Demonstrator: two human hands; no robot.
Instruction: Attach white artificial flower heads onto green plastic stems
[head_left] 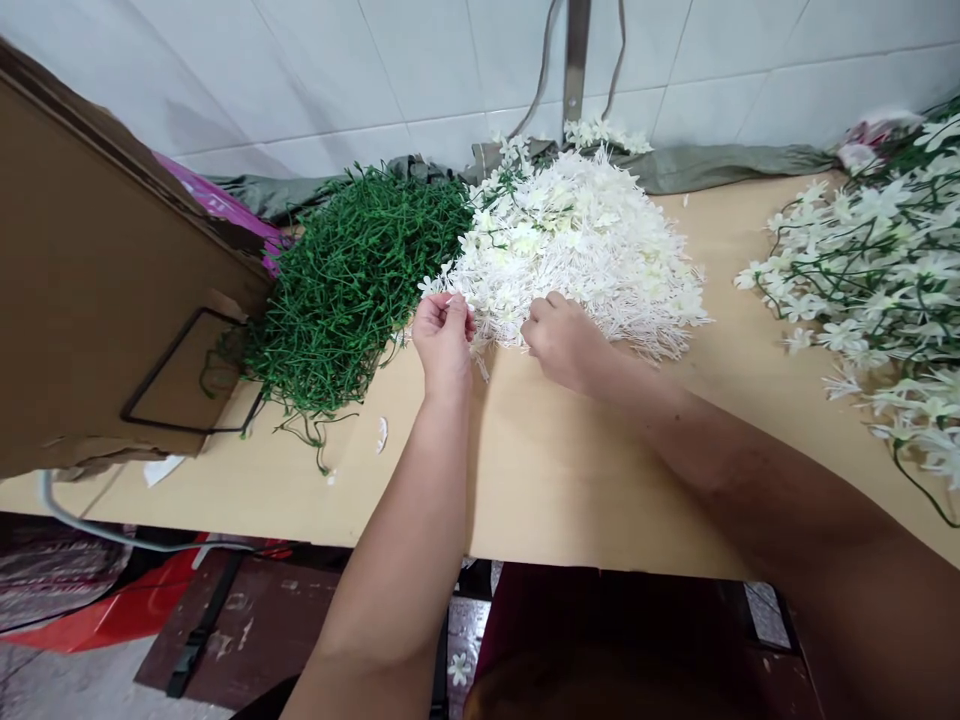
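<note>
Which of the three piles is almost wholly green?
The leftmost pile, beside the cardboard box; the middle pile and right pile show many white petals.

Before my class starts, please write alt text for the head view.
A person's left hand and right hand are at the near edge of a white artificial flower heap; green artificial stems lie left, white flower sprigs right.
</note>
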